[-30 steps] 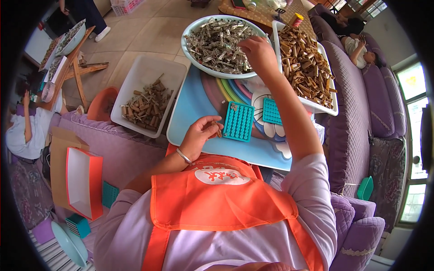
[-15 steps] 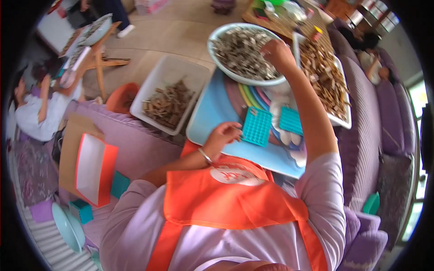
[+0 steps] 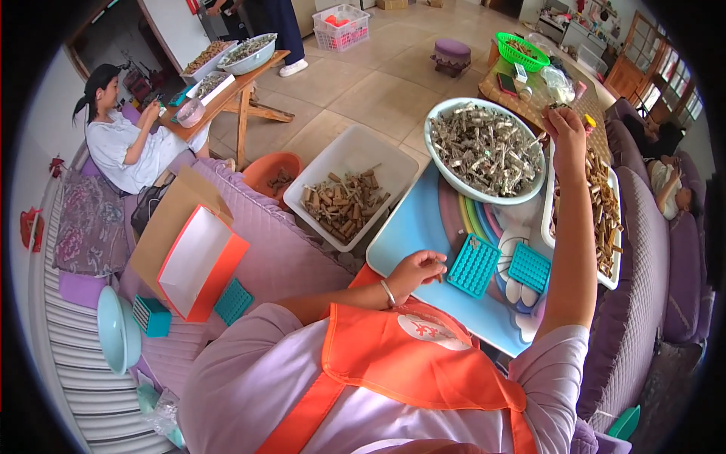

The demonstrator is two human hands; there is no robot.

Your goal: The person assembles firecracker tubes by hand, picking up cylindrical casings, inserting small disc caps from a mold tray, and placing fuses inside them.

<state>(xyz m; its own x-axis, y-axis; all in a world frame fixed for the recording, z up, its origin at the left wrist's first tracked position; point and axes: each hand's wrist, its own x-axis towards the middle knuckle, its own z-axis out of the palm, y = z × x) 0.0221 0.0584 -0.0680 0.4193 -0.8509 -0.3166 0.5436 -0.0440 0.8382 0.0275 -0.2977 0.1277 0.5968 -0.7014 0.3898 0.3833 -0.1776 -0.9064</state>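
Left hand [image 3: 418, 271]: your fingers are loosely curled near the front edge of the blue rainbow-patterned surface [image 3: 395, 246]; a brown bit shows at their tips, but you cannot tell how firmly it is held.
Right hand [image 3: 566, 127]: raised beside the basin's right rim, thumb and fingers pinched together on a small dark piece [image 3: 556, 107], too small to make out.
Teal trays: one [image 3: 474, 265] lies just right of your left hand, a second [image 3: 529, 268] beyond it, both bumpy.
Basin [image 3: 491, 200]: pale blue, heaped with silvery pieces [image 3: 484, 147], beyond the trays.
In the way: your right forearm crosses the white tray [image 3: 611, 281] of brown pieces [image 3: 605, 227], hiding part of it.
Left side: a whitish bin [image 3: 321, 168] of brown tubes [image 3: 344, 206], an orange bowl [image 3: 259, 172] and an open box [image 3: 203, 261].
Farther off: a co-worker [image 3: 125, 147] sits left; a purple stool [image 3: 451, 53] stands on the floor.
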